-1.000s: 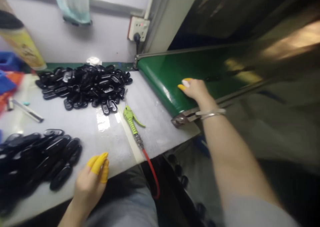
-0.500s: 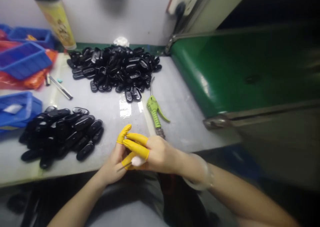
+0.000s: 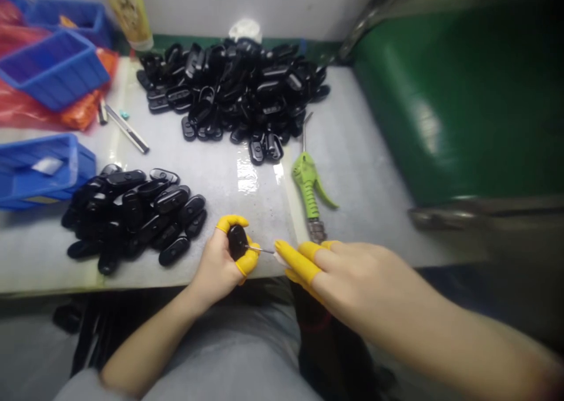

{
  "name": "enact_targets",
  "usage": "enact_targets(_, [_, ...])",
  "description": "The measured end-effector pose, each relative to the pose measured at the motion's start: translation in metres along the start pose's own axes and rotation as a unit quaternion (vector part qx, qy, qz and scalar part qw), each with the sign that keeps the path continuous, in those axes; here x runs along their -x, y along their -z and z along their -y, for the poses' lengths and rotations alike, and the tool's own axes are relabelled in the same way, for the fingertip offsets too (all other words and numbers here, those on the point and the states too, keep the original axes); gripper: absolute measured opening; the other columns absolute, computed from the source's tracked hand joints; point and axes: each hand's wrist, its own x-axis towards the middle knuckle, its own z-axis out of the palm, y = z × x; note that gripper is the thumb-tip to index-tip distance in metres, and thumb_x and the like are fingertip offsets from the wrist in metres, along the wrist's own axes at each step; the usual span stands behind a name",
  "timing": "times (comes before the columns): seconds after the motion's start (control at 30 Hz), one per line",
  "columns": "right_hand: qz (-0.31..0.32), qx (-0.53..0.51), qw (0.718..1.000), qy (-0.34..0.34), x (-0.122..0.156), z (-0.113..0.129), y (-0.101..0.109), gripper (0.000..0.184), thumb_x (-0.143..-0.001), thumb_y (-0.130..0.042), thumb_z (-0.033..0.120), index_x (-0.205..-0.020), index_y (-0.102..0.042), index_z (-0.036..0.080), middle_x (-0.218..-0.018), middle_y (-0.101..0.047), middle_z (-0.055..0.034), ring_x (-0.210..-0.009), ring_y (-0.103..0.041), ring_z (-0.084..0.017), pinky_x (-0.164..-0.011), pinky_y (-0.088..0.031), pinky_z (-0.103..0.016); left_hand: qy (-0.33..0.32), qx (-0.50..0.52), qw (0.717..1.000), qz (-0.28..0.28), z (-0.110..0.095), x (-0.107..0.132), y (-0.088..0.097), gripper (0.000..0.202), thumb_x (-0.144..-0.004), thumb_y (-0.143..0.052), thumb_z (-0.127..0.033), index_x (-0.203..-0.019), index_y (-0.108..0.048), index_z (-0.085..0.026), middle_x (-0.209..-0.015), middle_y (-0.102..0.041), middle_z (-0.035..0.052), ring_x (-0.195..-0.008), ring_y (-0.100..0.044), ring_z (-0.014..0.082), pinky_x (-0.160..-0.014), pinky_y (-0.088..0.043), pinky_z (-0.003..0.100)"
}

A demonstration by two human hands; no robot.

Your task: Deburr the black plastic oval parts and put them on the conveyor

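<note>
My left hand, with yellow finger cots on its fingertips, is closed around a small black oval plastic casing above the table's front edge. My right hand, also in yellow finger cots, grips a thin metal rod. A bit of white material shows at the right fingers. The rod's tip meets or nearly meets the casing's right side; which of the two I cannot tell. Similar black casings lie in a near-left pile and a larger back pile.
A green air blow gun lies right of the middle. Blue bins and an orange-red bag fill the left, beside a utility knife. A green conveyor belt borders the right. A yellow bottle stands behind.
My hands have moved apart from their overlapped position, bringing the black casing into view. My right hand has shifted right, with the rod now pointing left. The camera view has also moved.
</note>
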Motion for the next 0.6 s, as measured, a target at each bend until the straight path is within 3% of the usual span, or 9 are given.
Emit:
enact_targets(0.3, [0.034, -0.015, 0.999, -0.014, -0.0068, 0.0063, -0.0001, 0.033, -0.071, -0.056, 0.003, -0.101, -0.067, 0.008, -0.059, -0.055, 0.0005, -0.043, -0.051, -0.017, -0.043, -0.021, -0.033, -0.053, -0.063, 0.997, -0.007, 0.0056, 0.0022, 0.001, 0.03, -0.086, -0.062, -0.025, -0.11, -0.044, -0.025, -0.081, -0.057, -0.0038, -0.058, -0.051, 0.007, -0.054, -0.045, 0.021])
enact_targets(0.43, [0.045, -0.033, 0.998, -0.024, -0.0053, 0.006, -0.0006, 0.032, -0.075, -0.054, 0.004, -0.105, -0.065, 0.007, -0.059, -0.054, 0.0008, -0.041, -0.049, -0.016, -0.043, -0.02, -0.032, -0.063, -0.102, 0.993, -0.01, 0.0072, 0.0022, 0.0007, 0.029, -0.088, -0.061, -0.025, -0.111, -0.044, -0.023, -0.083, -0.059, -0.0023, -0.066, -0.057, 0.01, -0.062, -0.049, 0.024])
enact_targets(0.6, [0.094, -0.107, 0.989, -0.05, -0.0064, 0.003, 0.0031, 0.015, -0.085, -0.055, 0.013, -0.097, -0.065, 0.014, -0.058, -0.052, 0.0025, -0.04, -0.041, -0.011, -0.044, -0.02, -0.03, -0.087, -0.166, 0.982, -0.018, 0.0078, 0.0033, -0.0013, 0.029, -0.086, -0.061, -0.024, -0.109, -0.044, -0.022, -0.083, -0.062, -0.001, -0.072, -0.062, 0.0126, -0.068, -0.051, 0.026])
